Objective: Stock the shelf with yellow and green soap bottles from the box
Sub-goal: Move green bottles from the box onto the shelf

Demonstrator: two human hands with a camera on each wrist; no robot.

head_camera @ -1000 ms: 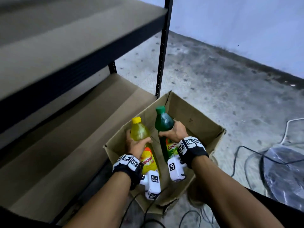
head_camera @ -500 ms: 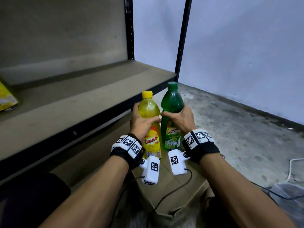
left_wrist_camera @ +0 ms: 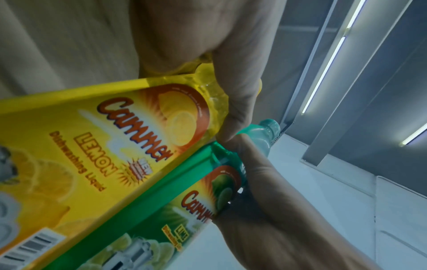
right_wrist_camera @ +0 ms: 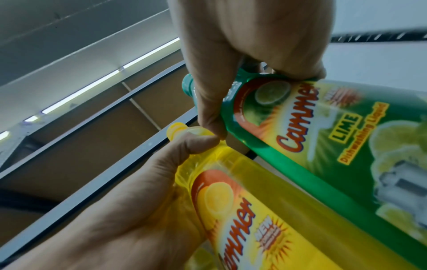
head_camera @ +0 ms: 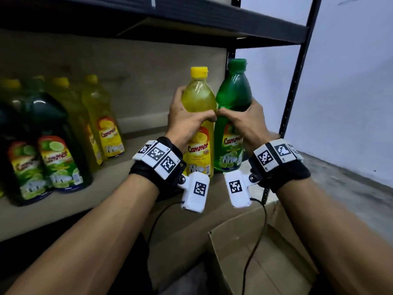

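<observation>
While both bottles stand upright and side by side in front of the shelf [head_camera: 119, 194], each hand holds one. The left hand [head_camera: 187, 122] wraps the yellow bottle [head_camera: 198, 133] at its waist, just above the label, thumb across the front and fingers round the far side. The right hand [head_camera: 244, 122] wraps the green bottle [head_camera: 232, 116] at the same height in the same way. The two thumb tips meet, or very nearly, between the bottles, and the bottles touch along their sides. Both caps are on: yellow on the one, green on the other. The bottle bases hang near the front edge of the shelf board, towards its right end; whether they rest on it I cannot tell.

From the left wrist, the yellow bottle's label reads "Cammer LEMON"; from the right wrist, the green one reads "Cammer LIME".

Further left on the same shelf stand more bottles, upright and blurred: yellow ones [head_camera: 104, 126] towards the back, green ones [head_camera: 57, 150] nearer the front edge. Another board [head_camera: 191, 20] spans above. Below the arms sits the box [head_camera: 251, 252], flaps open; its inside is mostly out of view. Cables [head_camera: 255, 248] run down from the white wrist cameras [head_camera: 196, 192]. To the right are a pale wall [head_camera: 350, 81] and a concrete floor [head_camera: 350, 184].
</observation>
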